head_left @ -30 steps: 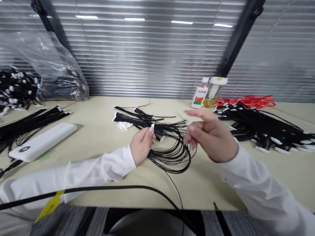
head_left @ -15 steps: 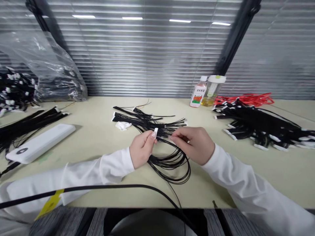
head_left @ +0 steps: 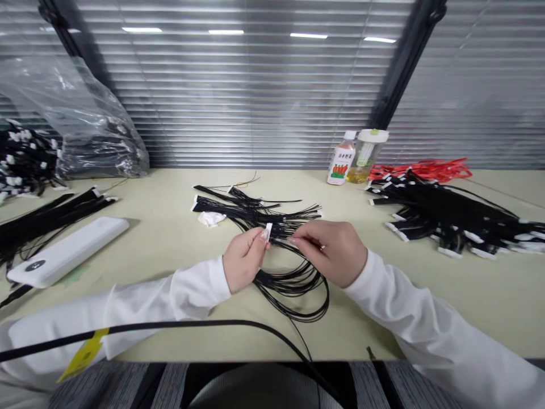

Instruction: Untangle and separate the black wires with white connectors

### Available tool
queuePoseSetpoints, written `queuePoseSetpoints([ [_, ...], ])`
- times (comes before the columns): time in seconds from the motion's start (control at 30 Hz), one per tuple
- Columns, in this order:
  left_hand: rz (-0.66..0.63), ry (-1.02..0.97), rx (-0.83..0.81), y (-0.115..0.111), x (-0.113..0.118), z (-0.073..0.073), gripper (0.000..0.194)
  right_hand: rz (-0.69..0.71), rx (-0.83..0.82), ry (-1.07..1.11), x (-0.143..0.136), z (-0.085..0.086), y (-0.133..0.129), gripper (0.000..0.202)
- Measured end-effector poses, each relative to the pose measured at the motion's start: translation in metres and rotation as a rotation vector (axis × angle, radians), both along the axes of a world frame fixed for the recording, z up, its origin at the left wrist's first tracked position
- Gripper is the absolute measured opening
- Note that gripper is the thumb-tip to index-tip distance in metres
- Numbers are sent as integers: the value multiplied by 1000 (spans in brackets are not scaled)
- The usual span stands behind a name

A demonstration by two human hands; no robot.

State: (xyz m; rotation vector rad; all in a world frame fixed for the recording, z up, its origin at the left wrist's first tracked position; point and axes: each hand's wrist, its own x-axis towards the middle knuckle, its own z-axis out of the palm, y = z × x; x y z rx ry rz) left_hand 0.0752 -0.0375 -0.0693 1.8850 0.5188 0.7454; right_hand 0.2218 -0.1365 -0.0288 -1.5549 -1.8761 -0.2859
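Note:
Between thumb and forefinger, my left hand (head_left: 244, 258) grips a small white connector (head_left: 268, 232). From below that hand, a bundle of thin black wires (head_left: 293, 286) curves in loops to the right. My right hand (head_left: 336, 250) is closed in a pinch just right of the connector, its fingertips on what looks like a thin black wire; the wire's tip is too small to make out. Behind both hands lies a black wire harness (head_left: 221, 207) with white connectors at its left and loose wire ends at its right.
A white power bank (head_left: 70, 250) and black cables (head_left: 46, 213) lie left. Behind them stands a clear plastic bag (head_left: 102, 142). A drink bottle (head_left: 341, 159) and a lidded cup (head_left: 366, 156) stand at the back. Right are black harnesses (head_left: 460, 213) and red cables (head_left: 443, 169). Crumpled tissue (head_left: 210, 219) lies mid-table.
My right hand has shifted slightly left, in part because the view itself has moved a little. My left hand keeps its grip on the white connector.

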Motion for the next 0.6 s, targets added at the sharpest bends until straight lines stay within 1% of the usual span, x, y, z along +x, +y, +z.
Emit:
queuePoseSetpoints([
  [0.27,-7,-2,-47,-1,2,1,39,17,-20,-145,3,-5,-1,19],
  [0.47,-10,-4,-79,-2,3,1,39,20,-56,-161,1,-9,2,20],
  [0.6,-10,-5,-101,0,4,-1,40,5,-94,-142,2,-8,4,20],
])
